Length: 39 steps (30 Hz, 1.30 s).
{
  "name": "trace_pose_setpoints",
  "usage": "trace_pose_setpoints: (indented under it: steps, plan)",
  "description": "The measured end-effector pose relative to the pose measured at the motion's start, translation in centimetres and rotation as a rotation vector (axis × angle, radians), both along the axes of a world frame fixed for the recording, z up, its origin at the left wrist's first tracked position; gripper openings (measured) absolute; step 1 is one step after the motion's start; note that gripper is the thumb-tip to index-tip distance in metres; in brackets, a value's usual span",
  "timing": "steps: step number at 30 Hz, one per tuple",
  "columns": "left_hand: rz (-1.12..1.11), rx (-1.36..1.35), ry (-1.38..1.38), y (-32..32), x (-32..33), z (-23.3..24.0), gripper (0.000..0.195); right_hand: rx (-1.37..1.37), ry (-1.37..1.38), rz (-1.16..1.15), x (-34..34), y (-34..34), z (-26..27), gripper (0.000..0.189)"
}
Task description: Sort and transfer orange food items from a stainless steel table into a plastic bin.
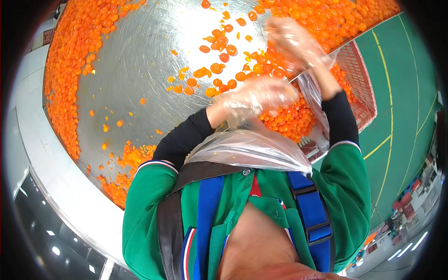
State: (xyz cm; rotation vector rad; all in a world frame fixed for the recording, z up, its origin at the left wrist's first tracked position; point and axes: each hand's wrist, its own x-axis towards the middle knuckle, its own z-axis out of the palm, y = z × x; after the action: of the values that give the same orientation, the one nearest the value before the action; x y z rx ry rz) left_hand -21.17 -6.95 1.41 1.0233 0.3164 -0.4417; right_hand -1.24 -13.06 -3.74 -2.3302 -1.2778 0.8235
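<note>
My left hand, in a clear plastic glove, is over the near right edge of a steel worktop. My right hand, gloved the same way, is farther out beside the main heap. Both hands are motion-blurred, and what their fingers hold is not clear. Between them lie loose round orange pieces that look like egg yolks. Just beyond the edge a red plastic crate, lined with a clear plastic bag, holds many more yolks. My right forearm partly hides the crate.
Big yolk heaps line the worktop's left side and far right side. Broken bits lie near my left elbow. A clear plastic apron covers my waist. Green floor with yellow lines lies to the right.
</note>
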Motion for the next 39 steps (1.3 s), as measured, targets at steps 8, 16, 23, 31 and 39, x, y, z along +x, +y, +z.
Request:
trace_pose_setpoints:
  steps: [8, 16, 23, 31, 39]
  plan:
    - [0.184, 1.669, -0.400, 12.2, -0.3, -4.6, 0.021, -0.063, -0.139, -0.345, 4.8, -10.3, 4.6, 0.041]
    - [-0.007, 1.773, -0.118, 15.3, 2.7, -9.6, 0.030, 0.199, -0.259, 0.215, -1.4, 7.5, -2.3, 0.018]
    - [0.239, 0.438, 0.074, 23.3, -2.2, -9.5, 0.028, 0.005, 0.231, 0.048, -2.4, 6.5, 0.5, 0.010]
    - [-0.047, 1.577, -0.394, 14.2, -1.6, -8.8, 0.025, 0.164, -0.021, 0.193, -8.2, 3.5, -2.7, 0.026]
    - [0.181, 0.648, 0.155, 18.1, -6.9, -5.3, 0.028, -0.358, 0.069, 0.529, -4.7, -3.9, 6.2, 0.019]
